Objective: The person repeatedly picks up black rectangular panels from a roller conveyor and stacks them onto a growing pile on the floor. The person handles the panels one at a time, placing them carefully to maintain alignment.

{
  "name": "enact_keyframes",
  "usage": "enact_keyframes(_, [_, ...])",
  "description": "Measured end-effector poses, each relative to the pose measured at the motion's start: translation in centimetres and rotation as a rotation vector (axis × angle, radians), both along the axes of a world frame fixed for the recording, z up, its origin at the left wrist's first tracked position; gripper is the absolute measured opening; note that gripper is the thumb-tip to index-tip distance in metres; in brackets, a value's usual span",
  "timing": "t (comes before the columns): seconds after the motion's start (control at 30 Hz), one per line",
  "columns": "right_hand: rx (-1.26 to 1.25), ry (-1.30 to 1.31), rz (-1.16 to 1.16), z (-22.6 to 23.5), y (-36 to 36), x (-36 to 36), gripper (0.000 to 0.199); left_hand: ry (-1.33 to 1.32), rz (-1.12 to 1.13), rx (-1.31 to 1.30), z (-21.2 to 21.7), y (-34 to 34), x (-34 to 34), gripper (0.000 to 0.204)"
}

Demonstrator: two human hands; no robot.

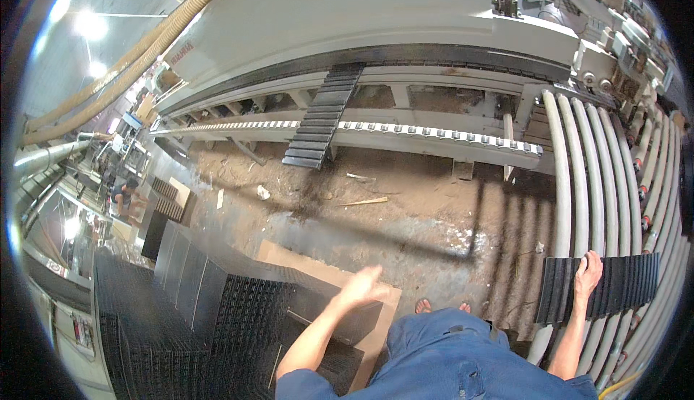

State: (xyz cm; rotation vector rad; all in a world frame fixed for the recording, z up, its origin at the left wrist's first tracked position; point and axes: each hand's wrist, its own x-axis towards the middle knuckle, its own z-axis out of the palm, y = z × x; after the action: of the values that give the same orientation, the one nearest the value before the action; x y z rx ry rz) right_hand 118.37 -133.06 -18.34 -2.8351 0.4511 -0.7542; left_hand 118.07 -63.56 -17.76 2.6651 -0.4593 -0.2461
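On the roller conveyor (564, 176) at my right lies a black ribbed panel (627, 281), across several pale rollers. My right hand (589, 273) grips its far edge, the fingers' undersides hidden. My left hand (361, 286) is in the air in front of me, slightly blurred, with fingers apart and nothing in it. Below and left of that hand are a brown cardboard sheet (307, 264) and stacks of black ribbed panels (249, 313). A second ribbed panel (318, 122) lies across the rails of the large machine ahead, out of reach of both hands.
A long pale machine (303, 31) spans the far side, with a white toothed rail (434, 133) along its front. Dust and scraps cover parts of the floor (347, 230). Another person (124, 196) is at the far left. Ribbed hoses (130, 60) hang at upper left.
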Motion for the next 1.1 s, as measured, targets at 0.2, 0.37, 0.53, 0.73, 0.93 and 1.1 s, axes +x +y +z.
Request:
enact_keyframes(0.2, [0.024,-0.047,-0.024,-0.3,0.4,0.0,0.024,0.352,0.845,-0.915,2.0,3.5,14.5,0.066])
enact_keyframes(0.37, [0.009,-0.063,-0.043,-0.1,0.7,0.1,0.024,0.290,1.057,-1.543,-0.2,5.9,22.1,0.079])
enact_keyframes(0.53, [0.015,-0.030,-0.083,1.2,2.0,-0.2,0.023,0.294,1.105,-1.787,-0.5,4.7,27.2,0.101])
enact_keyframes(0.73, [0.024,-0.072,-0.074,2.9,3.3,0.4,0.020,0.415,0.987,-2.100,-1.0,2.4,30.7,0.057])
enact_keyframes(0.93, [-0.036,-0.121,-0.083,3.1,3.5,0.4,0.018,0.433,0.989,-1.975,-2.7,-3.5,30.8,0.038])
enact_keyframes(1.1, [0.007,-0.102,-0.100,3.8,4.2,0.5,0.017,0.550,0.841,-1.882,-3.7,-6.1,30.0,0.040])
